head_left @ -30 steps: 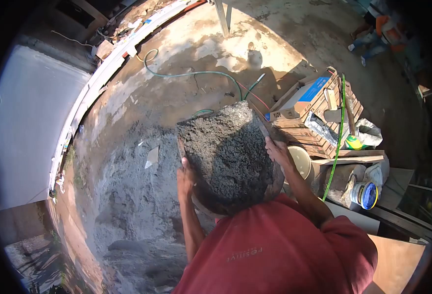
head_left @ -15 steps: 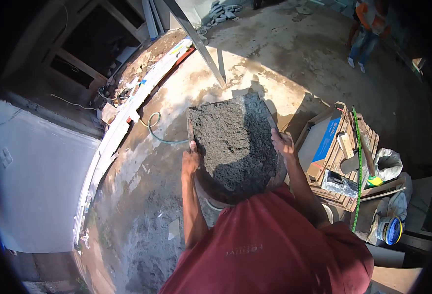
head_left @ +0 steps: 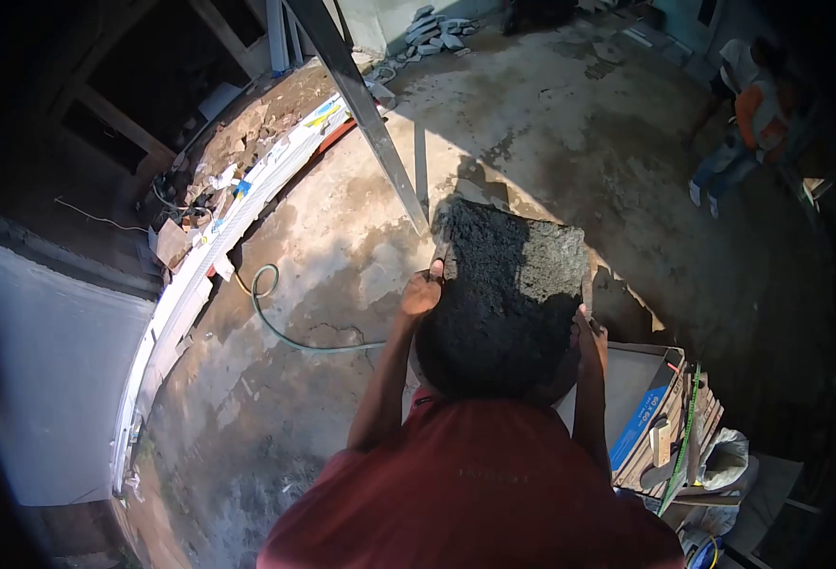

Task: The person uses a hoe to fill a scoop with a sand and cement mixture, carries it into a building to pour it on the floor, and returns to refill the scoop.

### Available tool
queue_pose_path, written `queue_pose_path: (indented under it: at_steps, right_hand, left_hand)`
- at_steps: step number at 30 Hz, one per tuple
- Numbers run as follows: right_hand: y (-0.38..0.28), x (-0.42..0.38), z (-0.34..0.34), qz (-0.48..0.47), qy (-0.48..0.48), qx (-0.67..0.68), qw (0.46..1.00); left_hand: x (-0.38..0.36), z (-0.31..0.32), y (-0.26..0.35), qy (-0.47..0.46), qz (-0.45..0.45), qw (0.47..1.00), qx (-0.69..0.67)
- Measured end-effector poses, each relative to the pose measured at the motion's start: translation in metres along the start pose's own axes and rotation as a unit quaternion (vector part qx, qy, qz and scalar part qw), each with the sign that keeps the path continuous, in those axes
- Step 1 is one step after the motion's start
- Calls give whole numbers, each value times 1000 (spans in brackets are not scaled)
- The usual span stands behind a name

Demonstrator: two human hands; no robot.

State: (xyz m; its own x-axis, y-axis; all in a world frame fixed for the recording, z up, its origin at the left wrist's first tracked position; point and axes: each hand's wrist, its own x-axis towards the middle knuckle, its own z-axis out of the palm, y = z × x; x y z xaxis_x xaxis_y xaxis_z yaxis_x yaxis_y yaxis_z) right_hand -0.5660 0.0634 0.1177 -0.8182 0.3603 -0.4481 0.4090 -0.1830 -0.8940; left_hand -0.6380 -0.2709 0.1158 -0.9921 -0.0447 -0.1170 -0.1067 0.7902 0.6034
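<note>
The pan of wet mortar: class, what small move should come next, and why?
Probably steady the pan of mortar level before stepping on: it is heaped full, the left hand and right hand grip opposite rims, and a hose lies on the floor nearby.

A single view is given from head height, faced steeply downward, close over the shoulders, with the concrete floor (head_left: 361,256) seen beyond.

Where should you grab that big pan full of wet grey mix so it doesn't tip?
By its rim, one hand from each side. The pan is wide, shallow and heaped, so opposite grips probably balance it best. Here the left hand clasps the left edge and the right hand the right edge.
</note>
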Motion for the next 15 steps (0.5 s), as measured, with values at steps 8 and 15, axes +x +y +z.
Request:
queue_pose_path:
  at_steps: [8,15]
  right_hand:
    - [-127,139,95,8,20,-29,999]
    - [-187,269,177,-25,-25,29,999]
  left_hand:
    - [239,-68,60,-104,-29,984,-142]
    - [387,-96,73,-47,-13,990,-135]
